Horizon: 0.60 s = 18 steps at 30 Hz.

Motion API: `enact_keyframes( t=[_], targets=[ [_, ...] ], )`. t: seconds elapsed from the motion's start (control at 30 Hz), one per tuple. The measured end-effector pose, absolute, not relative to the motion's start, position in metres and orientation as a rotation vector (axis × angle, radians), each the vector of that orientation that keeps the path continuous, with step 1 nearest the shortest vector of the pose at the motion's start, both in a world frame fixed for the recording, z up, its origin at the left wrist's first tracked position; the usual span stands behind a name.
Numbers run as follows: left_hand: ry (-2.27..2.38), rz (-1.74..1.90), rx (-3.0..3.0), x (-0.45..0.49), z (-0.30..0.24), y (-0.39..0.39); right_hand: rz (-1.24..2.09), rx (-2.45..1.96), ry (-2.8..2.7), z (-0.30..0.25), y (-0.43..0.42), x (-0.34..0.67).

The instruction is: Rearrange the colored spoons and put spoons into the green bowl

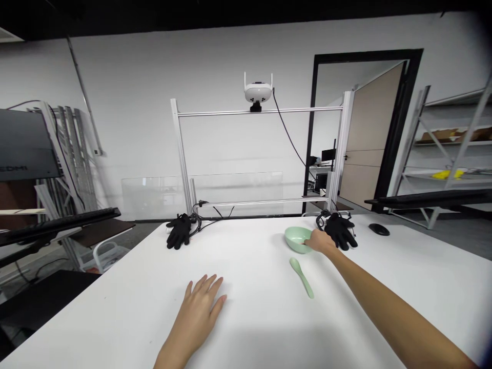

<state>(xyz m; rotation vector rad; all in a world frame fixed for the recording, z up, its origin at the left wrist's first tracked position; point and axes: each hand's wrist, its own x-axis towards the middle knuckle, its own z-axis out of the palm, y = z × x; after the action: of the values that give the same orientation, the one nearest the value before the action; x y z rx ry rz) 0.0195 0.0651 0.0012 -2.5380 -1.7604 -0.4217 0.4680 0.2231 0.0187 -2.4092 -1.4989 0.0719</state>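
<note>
A light green bowl (295, 237) stands upright on the white table, right of the middle. My right hand (321, 241) is closed on the bowl's right side, with the fingers over its rim; part of the grip is hidden behind the hand. Just in front of the bowl lies a matching green spoon (302, 277), its rounded end toward the bowl and its handle toward me. My left hand (200, 307) rests palm down at the near left of the table, fingers spread, touching no object.
On the white table (246, 297), black gloves with cables lie at the back left (179, 231) and back right (341, 230). A black computer mouse (378, 229) is near the right edge. Behind rises a metal frame (261, 109) carrying a white camera device (258, 93).
</note>
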Motion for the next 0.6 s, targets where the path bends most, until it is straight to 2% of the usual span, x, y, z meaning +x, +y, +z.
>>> enact_keyframes(
  t=[0.33,0.6],
  targets=[
    [-1.738,-0.459,-2.547,0.02,0.001,0.065,0.126,-2.421,-1.582,0.034,0.196,0.463],
    [-1.728,-0.498,-2.525,0.021,0.001,0.067,-0.093,-2.205,-1.703,0.039,0.133,0.462]
  ],
)
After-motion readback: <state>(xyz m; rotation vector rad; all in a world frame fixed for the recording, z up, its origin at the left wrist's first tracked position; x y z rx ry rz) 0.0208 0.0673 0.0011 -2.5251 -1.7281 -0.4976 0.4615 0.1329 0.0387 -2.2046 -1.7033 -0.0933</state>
